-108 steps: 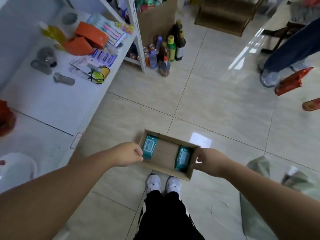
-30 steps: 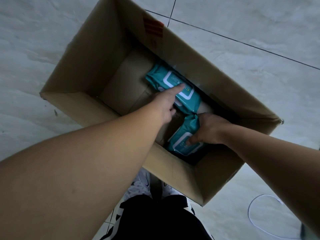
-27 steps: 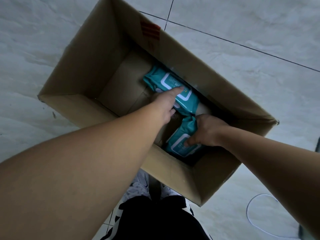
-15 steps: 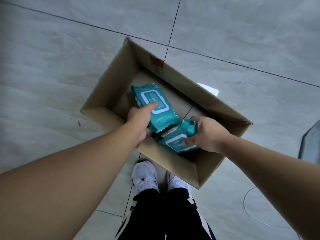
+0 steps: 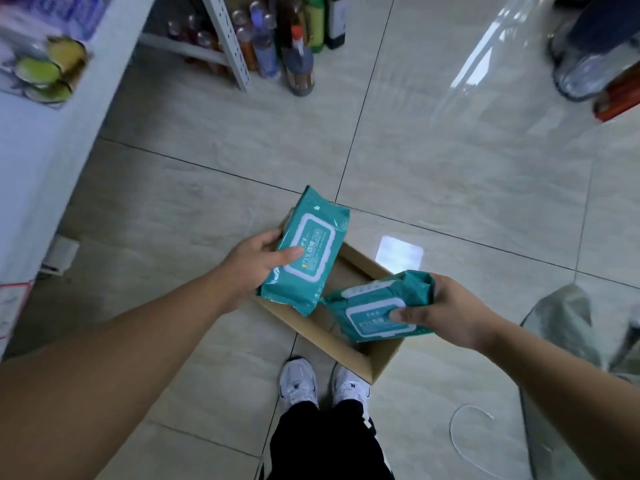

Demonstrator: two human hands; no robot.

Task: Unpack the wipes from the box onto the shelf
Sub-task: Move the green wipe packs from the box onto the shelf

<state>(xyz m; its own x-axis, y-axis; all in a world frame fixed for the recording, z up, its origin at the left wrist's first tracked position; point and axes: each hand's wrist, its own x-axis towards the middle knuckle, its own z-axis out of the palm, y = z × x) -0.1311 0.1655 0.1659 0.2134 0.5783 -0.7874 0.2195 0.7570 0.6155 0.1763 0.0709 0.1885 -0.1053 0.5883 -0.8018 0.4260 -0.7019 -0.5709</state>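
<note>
Head view: both wipes packs are out and held above the box (image 5: 353, 268), none on the shelf (image 5: 34, 150) yet. Left hand (image 5: 256, 268) grasps the upper pack (image 5: 306, 251) by its long edge, thumb on the label face. Right hand (image 5: 446, 313) clamps the lower pack (image 5: 374, 306) at one end, where the film bunches. They look like soft pouches, light, with slick film, so they'll likely sag if held by a corner. Best to grip across the width, mid-body, thumb on the stiffer lid flap. Shelf sits to the left.

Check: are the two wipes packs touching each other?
Cannot tell. In the head view the left pack and the right pack meet at their corners, but that could be overlap at different heights.
</note>
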